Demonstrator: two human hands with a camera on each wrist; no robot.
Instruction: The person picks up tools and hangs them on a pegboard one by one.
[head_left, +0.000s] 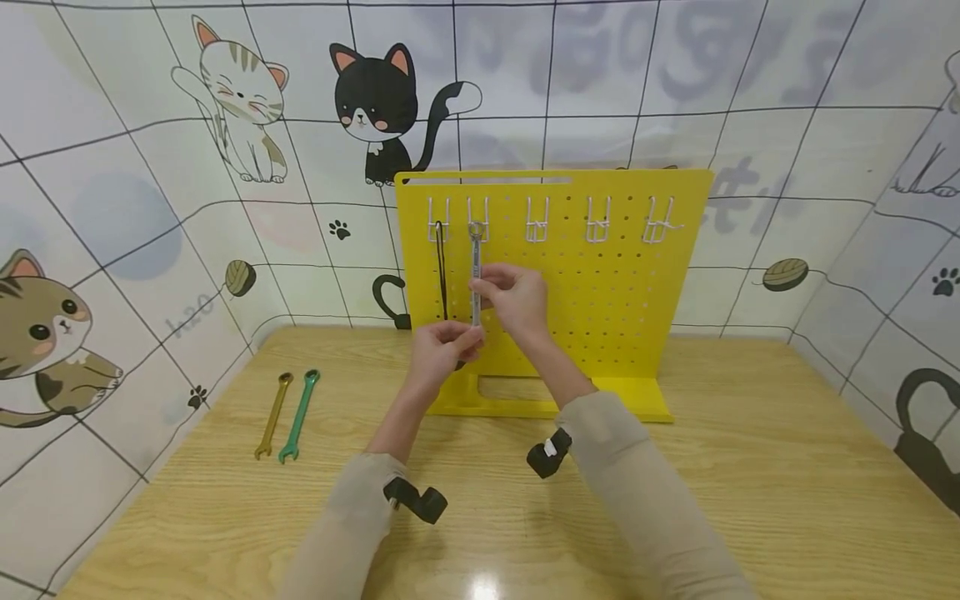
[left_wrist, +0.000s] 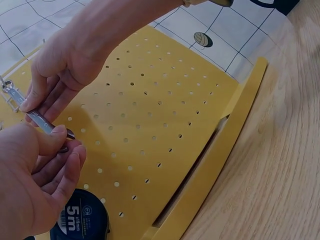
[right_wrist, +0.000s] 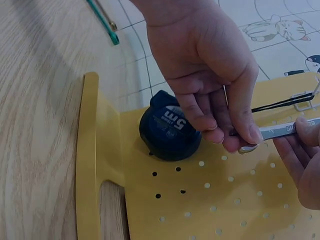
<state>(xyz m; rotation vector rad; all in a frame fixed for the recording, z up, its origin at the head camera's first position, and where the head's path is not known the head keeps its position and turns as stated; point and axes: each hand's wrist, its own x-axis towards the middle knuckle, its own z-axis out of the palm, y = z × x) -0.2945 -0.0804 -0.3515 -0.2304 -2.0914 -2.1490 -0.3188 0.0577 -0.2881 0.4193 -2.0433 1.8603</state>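
A silver combination wrench [head_left: 476,260] stands upright against the yellow pegboard [head_left: 607,300], its ring end up at the second wire hook [head_left: 486,208] from the left. My right hand [head_left: 522,302] pinches the shaft at mid-length between thumb and fingers. Lower down, my left hand [head_left: 437,357] pinches the open-jaw end, and its thumb and fingertips partly cover it in the left wrist view. From the leftmost hook a black cord [head_left: 442,275] hangs with a dark 5 m tape measure [right_wrist: 170,131], which sits beside my left hand and is mostly hidden in the head view.
More wire hooks [head_left: 537,221] line the board's upper part to the right. On the wooden table [head_left: 750,467], a gold wrench [head_left: 273,417] and a green wrench [head_left: 300,417] lie side by side at the left. The board's yellow foot [head_left: 626,407] runs along its bottom. Cat-patterned walls enclose the table.
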